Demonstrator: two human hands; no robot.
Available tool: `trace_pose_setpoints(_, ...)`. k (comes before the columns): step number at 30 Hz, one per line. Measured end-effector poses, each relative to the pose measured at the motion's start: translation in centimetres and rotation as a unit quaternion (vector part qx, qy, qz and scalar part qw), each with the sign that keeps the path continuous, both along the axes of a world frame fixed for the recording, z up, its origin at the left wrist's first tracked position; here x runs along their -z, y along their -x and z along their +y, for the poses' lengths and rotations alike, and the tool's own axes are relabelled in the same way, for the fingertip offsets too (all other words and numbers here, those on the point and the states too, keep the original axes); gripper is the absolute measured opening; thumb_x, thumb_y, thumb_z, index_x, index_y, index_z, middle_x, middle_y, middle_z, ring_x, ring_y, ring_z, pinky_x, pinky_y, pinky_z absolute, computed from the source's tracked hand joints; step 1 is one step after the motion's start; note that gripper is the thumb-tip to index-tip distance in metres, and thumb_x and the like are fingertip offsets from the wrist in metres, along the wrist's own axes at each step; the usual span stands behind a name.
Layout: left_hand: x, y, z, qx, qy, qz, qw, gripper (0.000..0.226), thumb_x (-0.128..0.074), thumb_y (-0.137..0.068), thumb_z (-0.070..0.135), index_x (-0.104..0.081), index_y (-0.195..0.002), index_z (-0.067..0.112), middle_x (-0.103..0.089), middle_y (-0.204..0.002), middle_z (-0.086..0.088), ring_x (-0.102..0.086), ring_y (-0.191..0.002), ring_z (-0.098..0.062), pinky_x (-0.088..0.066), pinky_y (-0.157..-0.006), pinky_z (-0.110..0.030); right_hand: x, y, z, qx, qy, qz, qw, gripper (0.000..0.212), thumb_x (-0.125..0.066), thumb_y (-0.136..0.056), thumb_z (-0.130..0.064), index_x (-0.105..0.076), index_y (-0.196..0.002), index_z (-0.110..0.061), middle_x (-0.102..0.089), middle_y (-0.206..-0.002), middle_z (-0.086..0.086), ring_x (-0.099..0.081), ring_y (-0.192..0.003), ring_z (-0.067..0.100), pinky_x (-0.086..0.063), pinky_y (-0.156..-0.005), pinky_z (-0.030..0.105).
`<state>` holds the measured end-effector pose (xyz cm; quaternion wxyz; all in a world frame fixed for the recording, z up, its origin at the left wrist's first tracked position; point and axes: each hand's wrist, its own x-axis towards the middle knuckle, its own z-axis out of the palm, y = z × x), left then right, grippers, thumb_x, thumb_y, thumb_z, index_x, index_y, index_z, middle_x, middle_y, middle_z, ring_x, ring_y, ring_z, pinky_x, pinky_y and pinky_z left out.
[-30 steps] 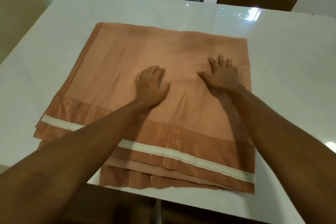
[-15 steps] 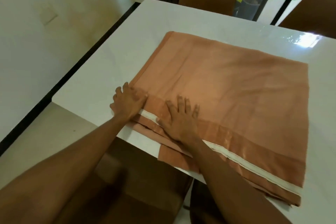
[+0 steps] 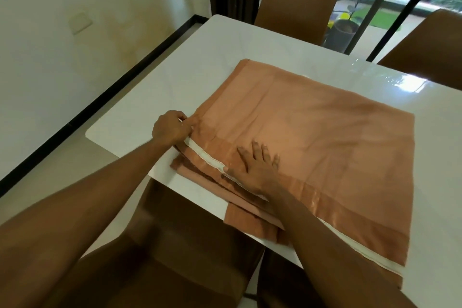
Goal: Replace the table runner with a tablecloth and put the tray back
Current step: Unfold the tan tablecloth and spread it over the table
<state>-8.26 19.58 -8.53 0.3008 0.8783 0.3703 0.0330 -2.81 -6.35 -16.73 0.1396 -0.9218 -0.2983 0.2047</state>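
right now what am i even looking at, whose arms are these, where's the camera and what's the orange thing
There is no machine here. A person wears a camera on the head, so this single picture looks forward and down along their own two bare arms.

The left hand has its fingers curled on the near left corner of a folded cloth. The cloth is peach-orange with a cream stripe along its near edge.

The right hand lies flat on the cloth with its fingers spread, pressing it down.

The cloth lies in several layers on a glossy white table, and part of its near edge hangs slightly over the table's edge. Going by the task, it is probably the tablecloth, not yet spread out. Brown chairs stand around the table.
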Motion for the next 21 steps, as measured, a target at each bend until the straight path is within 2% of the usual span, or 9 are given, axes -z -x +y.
trace_pose_setpoints(2, -1.4, -0.7, -0.4, 0.013, 0.02, -0.039, 0.999, 0.03, -0.072, -0.085, 0.048, -0.07, -0.082, 0.019, -0.067, -0.078, 0.002, -0.063, -0.073, -0.015, -0.051, -0.067, -0.03, -0.7, -0.3, 0.2, -0.002, 0.001, 0.015, 1.0, 0.111, -0.006, -0.063, -0.105, -0.007, -0.157, -0.046, 0.011, -0.17, 0.0, 0.014, -0.155, 0.028, 0.015, -0.115, 0.064)
trace_pose_setpoints(4, -2.8, -1.5, -1.3, 0.004, 0.116, -0.085, 0.99, 0.018, -0.075, -0.085, 0.031, -0.068, -0.081, 0.016, -0.068, -0.08, -0.001, -0.066, -0.075, -0.019, -0.054, -0.06, -0.03, -2.0, -0.1, 0.7, 0.022, -0.037, 0.047, 0.998, 0.112, -0.008, -0.06, -0.106, -0.012, -0.156, -0.048, -0.001, -0.171, -0.001, 0.001, -0.156, 0.031, 0.007, -0.116, 0.068)
trace_pose_setpoints(6, -4.0, -2.5, -2.7, -0.01, 0.218, -0.105, 0.97, 0.012, -0.072, -0.086, 0.02, -0.063, -0.081, 0.014, -0.068, -0.085, -0.006, -0.067, -0.075, -0.024, -0.053, -0.054, -0.028, -3.4, 0.2, 1.4, 0.076, -0.145, 0.082, 0.983, 0.109, -0.027, -0.062, -0.105, -0.016, -0.154, -0.049, -0.02, -0.168, -0.006, -0.022, -0.153, 0.028, -0.016, -0.119, 0.066)
trace_pose_setpoints(9, -5.5, -4.0, -5.8, -0.018, 0.315, -0.11, 0.943, 0.009, -0.071, -0.088, 0.017, -0.062, -0.085, 0.014, -0.066, -0.087, -0.005, -0.062, -0.071, -0.017, -0.05, -0.055, -0.025, -5.0, 1.9, 2.5, 0.092, -0.316, 0.07, 0.942, 0.109, -0.065, -0.068, -0.087, -0.003, -0.153, -0.058, -0.023, -0.165, -0.013, -0.031, -0.149, 0.015, -0.038, -0.113, 0.043)
trace_pose_setpoints(11, -6.3, -5.2, -8.4, 0.023, 0.306, -0.119, 0.944, 0.007, -0.071, -0.086, 0.018, -0.064, -0.085, 0.015, -0.068, -0.081, 0.001, -0.063, -0.068, -0.014, -0.049, -0.056, -0.025, -5.9, 2.9, 3.3, 0.102, -0.361, 0.016, 0.927, 0.109, -0.073, -0.075, -0.07, 0.002, -0.154, -0.057, -0.025, -0.163, -0.014, -0.037, -0.146, 0.014, -0.043, -0.107, 0.035)
trace_pose_setpoints(13, -6.8, -6.0, -11.6, 0.089, 0.288, -0.127, 0.945, 0.009, -0.07, -0.085, 0.019, -0.063, -0.08, 0.018, -0.068, -0.067, 0.009, -0.065, -0.06, -0.009, -0.05, -0.051, -0.024, -7.0, 2.6, 3.2, 0.194, -0.407, 0.002, 0.893, 0.101, -0.071, -0.081, -0.051, -0.001, -0.153, -0.059, -0.048, -0.148, -0.016, -0.055, -0.128, 0.008, -0.051, -0.097, 0.026)
trace_pose_setpoints(16, -6.9, -7.1, -15.7, 0.18, 0.271, -0.147, 0.934, 0.005, -0.069, -0.088, 0.022, -0.067, -0.084, 0.019, -0.071, -0.08, 0.002, -0.069, -0.075, -0.013, -0.058, -0.07, -0.033, -8.2, 0.3, 1.2, 0.322, -0.471, 0.026, 0.821, 0.059, -0.052, -0.084, -0.049, -0.045, -0.142, -0.043, -0.067, -0.095, -0.023, -0.067, -0.087, -0.002, -0.055, -0.069, 0.016)
trace_pose_setpoints(18, -6.4, -7.8, -17.7, 0.225, 0.277, -0.158, 0.921, 0.011, -0.068, -0.091, 0.027, -0.072, -0.098, 0.018, -0.073, -0.098, 0.0, -0.068, -0.092, -0.012, -0.056, -0.089, -0.036, -8.7, -1.8, -1.9, 0.382, -0.493, 0.056, 0.78, 0.033, -0.05, -0.086, -0.046, -0.067, -0.11, -0.032, -0.071, -0.086, -0.014, -0.068, -0.08, 0.003, -0.059, -0.07, 0.028)
trace_pose_setpoints(21, -4.6, -8.2, -20.2, 0.295, 0.23, -0.121, 0.919, 0.044, -0.068, -0.092, 0.04, -0.064, -0.131, 0.02, -0.061, -0.135, 0.003, -0.057, -0.123, -0.011, -0.046, -0.108, -0.034, -9.6, -5.1, -9.1, 0.463, -0.515, 0.074, 0.717, 0.014, -0.056, -0.09, -0.021, -0.07, -0.093, -0.024, -0.07, -0.083, -0.012, -0.065, -0.081, 0.01, -0.051, -0.062, 0.016)
